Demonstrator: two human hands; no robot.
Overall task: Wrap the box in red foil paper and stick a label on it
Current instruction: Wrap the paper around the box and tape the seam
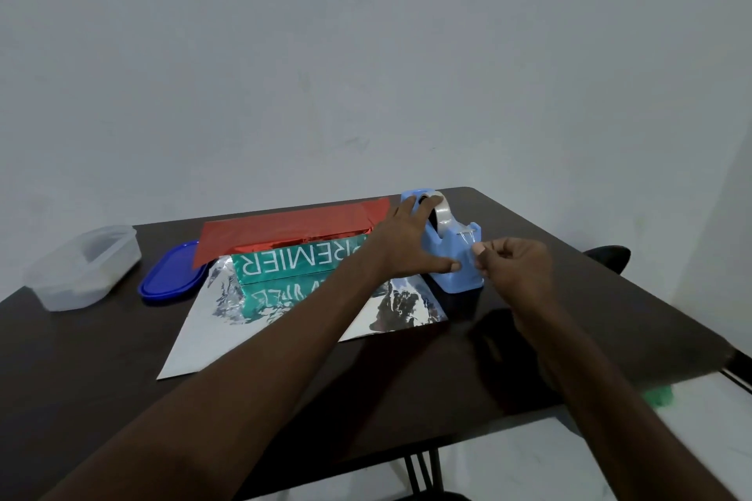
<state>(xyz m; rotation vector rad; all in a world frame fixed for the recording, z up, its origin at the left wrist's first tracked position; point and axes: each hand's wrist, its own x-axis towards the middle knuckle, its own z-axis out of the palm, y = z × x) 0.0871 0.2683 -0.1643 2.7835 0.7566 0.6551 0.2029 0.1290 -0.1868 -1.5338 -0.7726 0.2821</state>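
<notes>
Box (301,262) on foil paper (285,230), left hand (407,240) spread on tape dispenser (451,252), right hand (517,262) pinching tape (470,252)

A clear plastic container (81,268) sits beside its blue lid (171,277) on the dark table (101,358).

A dark worktop (122,342) on thin black legs (423,468) stands against a bare, dimly lit grey-white wall (366,53), over a pale floor (569,460).

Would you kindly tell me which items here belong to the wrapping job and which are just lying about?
In use: green box; red foil paper; blue tape dispenser; strip of tape.
Lying about: clear plastic container; blue lid.
</notes>
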